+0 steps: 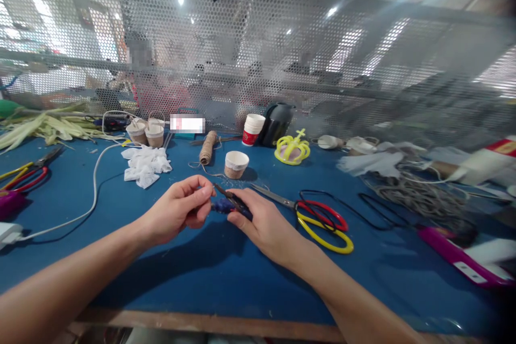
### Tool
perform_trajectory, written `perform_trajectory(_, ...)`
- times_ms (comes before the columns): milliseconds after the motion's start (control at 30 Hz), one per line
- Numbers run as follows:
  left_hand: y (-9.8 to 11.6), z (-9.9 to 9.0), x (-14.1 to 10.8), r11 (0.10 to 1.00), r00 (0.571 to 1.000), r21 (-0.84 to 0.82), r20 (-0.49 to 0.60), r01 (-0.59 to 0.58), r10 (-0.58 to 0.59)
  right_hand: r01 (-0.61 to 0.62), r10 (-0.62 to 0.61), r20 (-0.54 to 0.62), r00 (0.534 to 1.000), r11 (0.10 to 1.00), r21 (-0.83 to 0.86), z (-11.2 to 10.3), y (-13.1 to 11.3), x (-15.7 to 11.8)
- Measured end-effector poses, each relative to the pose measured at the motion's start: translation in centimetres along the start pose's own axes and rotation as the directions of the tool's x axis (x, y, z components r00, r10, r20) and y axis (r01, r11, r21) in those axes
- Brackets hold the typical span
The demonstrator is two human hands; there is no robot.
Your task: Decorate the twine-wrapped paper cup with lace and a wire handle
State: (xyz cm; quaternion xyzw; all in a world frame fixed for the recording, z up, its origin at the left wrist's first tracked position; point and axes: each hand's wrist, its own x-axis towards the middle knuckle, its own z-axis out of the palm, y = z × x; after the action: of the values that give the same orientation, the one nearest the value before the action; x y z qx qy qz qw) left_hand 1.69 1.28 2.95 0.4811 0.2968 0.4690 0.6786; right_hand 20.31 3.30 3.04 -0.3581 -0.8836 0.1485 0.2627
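– Right grip (264, 220), one: closed round a dark pliers-like tool (241, 205) with a blue part, its tip aimed at the opposite fingers.

– And its partner?

– Left grip (181, 207), one: narrow, thumb and forefinger pinched together at the tool's tip. Whether anything sits between them is too small to tell.

– Where is the tool, exactly?

– Between the two hands, lifted over the near middle of the blue table (282, 295).

– Items directly beyond?

– Cup (234, 172), single, upright, white above and brown below. Spool of twine (208, 149), brown, just left of it, a loose strand trailing.

– To the right?

– Large scissors (310, 231), red and yellow handles, lying flat near the right wrist. Magenta device (451, 252), at the far right.

– To the left?

– White lacy cloth (147, 164), crumpled. Two brown cups (154, 137), side by side behind it.

– Back row?

– Stack of paper cups (253, 130), red and white, beside a dark jug (278, 124). Yellow crown-shaped piece (292, 157), topped by a cross, in front and to the right of the jug.
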Motion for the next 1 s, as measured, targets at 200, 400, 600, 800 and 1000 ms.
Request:
perform_trajectory(200, -0.3, 0.4, -0.1, 0.976, 0.987, 0.209, -0.136, -0.059, 0.089, -0.038, 0.038, -0.009, 0.999, 0.998, -0.058, 0.1, -0.2, -0.1)
perform_trajectory(400, -0.6, 0.6, -0.3, 0.887, 0.937, 0.444, -0.242, -0.124, 0.252, -0.060, 0.059, -0.013, 0.998, 0.993, -0.105, 0.3, -0.4, -0.1)
perform_trajectory(600, -0.1, 0.6, -0.2, 0.971, 0.976, 0.228, -0.184, -0.076, 0.120, -0.020, 0.016, -0.025, 1.000, 0.990, -0.139, 0.4, -0.1, -0.1)
perform_trajectory(800, 0.1, 0.1, -0.3, 0.979, 0.996, -0.184, 0.055, 0.082, -0.073, 0.051, -0.059, -0.040, 0.997, 0.984, -0.171, 0.2, 0.3, -0.1)
perform_trajectory(1000, 0.0, 0.0, -0.2, 0.978, 0.984, -0.156, 0.135, 0.137, -0.117, 0.111, -0.115, -0.015, 0.993, 0.982, -0.154, 0.0, 0.7, 0.1)
